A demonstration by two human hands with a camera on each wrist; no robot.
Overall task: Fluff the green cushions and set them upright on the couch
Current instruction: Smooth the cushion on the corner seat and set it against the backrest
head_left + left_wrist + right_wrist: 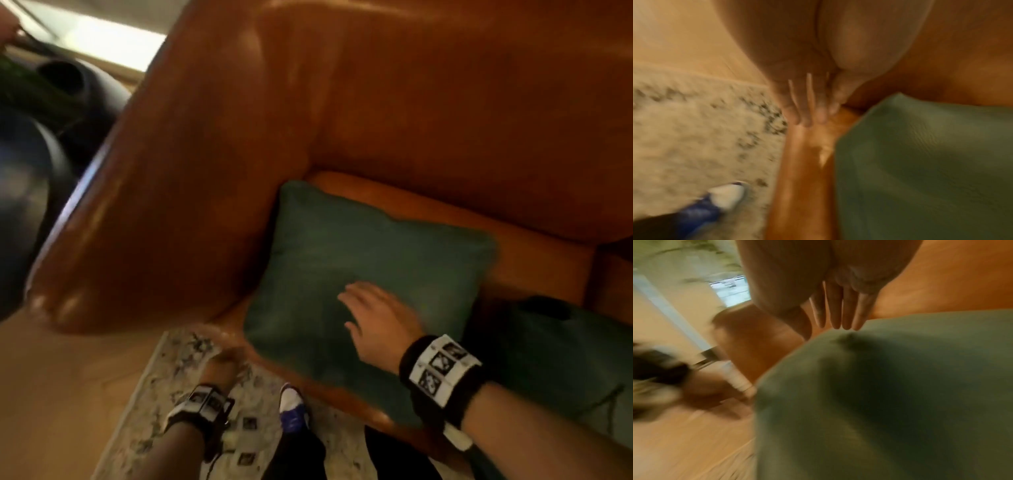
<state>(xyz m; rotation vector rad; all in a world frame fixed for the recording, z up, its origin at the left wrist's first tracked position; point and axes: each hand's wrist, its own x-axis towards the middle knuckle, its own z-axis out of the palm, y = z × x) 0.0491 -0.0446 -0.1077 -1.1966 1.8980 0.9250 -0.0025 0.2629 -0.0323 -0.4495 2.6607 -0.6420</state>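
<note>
A: The right hand (375,323) lies over the near part of the green cushion (359,274), fingers straight and a little apart, gripping nothing.

B: And the left hand (221,368)?

A: Down at the front edge of the couch (212,164), just beside the cushion's near-left corner. In the left wrist view its fingers (807,104) are straight and held together, holding nothing; I can't tell if they touch the leather.

B: Where is the cushion?

A: Flat on the seat, tucked against the armrest. A second green cushion (561,363) lies to its right, partly under the right forearm.

B: So how should the fluffing go?

A: I'd take it by two opposite sides, one hand each, and press inward a few times so the filling plumps. A flat pat from above would likely only flatten it. Then stand it on edge in the corner, leaning on the backrest
</note>
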